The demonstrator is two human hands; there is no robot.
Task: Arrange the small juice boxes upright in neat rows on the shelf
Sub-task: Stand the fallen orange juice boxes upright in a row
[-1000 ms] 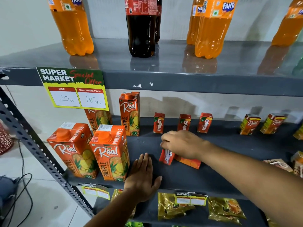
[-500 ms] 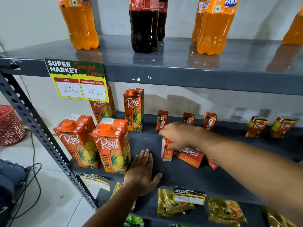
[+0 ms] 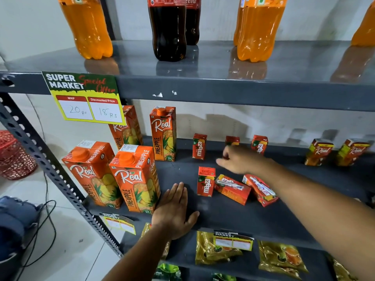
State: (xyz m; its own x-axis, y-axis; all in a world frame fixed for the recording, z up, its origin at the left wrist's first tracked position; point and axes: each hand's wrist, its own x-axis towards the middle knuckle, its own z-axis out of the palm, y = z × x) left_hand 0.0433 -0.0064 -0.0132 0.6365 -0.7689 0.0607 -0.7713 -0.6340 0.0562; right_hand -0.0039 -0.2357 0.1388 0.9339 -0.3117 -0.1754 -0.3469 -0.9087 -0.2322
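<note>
So, three back boxes (image 3: 199,146) plus one front box (image 3: 205,181) upright on shelf (image 3: 233,213); two boxes (image 3: 233,189) lying flat. Right hand (image 3: 241,160) hovering, loosely curled, empty. Left hand (image 3: 175,209) flat, open.

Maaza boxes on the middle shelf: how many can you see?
6. Three upright along the back, the middle one partly behind the right hand; one upright in front; two lying beside it. More may be hidden.
</note>
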